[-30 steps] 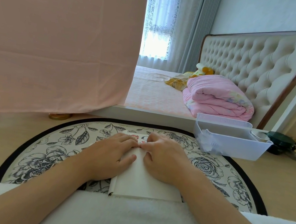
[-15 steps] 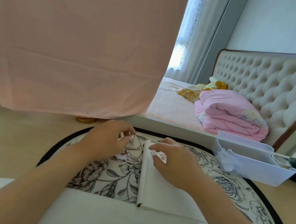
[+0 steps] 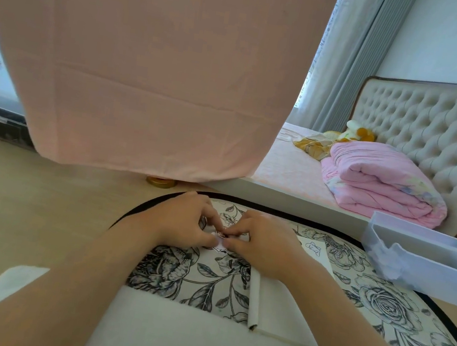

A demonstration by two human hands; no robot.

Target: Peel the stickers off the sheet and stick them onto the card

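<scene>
A small sticker sheet (image 3: 221,238) lies on the flowered round mat, mostly hidden by my fingers. My left hand (image 3: 184,222) and my right hand (image 3: 263,241) meet over it, and the fingertips of both pinch it. The white card (image 3: 281,308) lies to the right of the sheet, partly under my right wrist. One sticker (image 3: 314,248) with a small outlined figure shows on the card's far end.
A pale plastic bin (image 3: 416,260) stands at the right on the mat's rim. A pink cloth (image 3: 154,67) hangs ahead at the left, with a gold lid (image 3: 160,182) under its hem. A bed with a folded pink quilt (image 3: 380,180) is behind. A white towel (image 3: 196,342) lies near me.
My head has turned left, so the scene shifted right. My right hand left the card and joined my left hand on the sticker sheet, left of the card.
</scene>
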